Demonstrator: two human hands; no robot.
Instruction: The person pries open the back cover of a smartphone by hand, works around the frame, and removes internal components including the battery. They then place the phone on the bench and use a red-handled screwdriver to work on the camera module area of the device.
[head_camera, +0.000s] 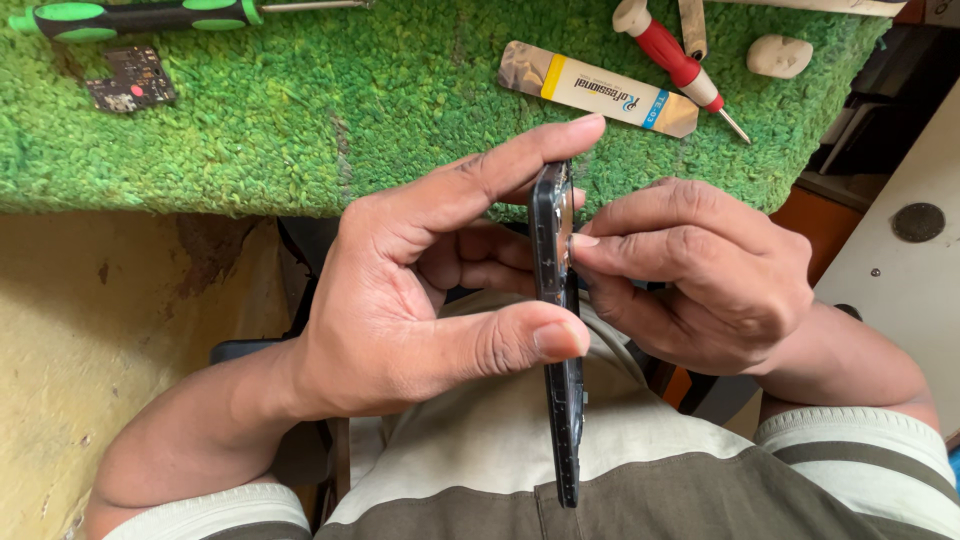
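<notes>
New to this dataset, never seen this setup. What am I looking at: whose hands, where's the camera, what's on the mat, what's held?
There is no machine here: a person works with two bare hands, filmed by one camera worn on the head and looking down.

The left hand holds a dark phone frame edge-on, index finger on top and thumb at the side. The right hand pinches at the frame's upper edge with its fingertips; what it grips is too small to tell.

Beyond the hands lies a green shaggy mat. On it lie a green-and-black screwdriver, a small circuit board, a flat metal prying tool, a red-and-white screwdriver and a small pale lump.
</notes>
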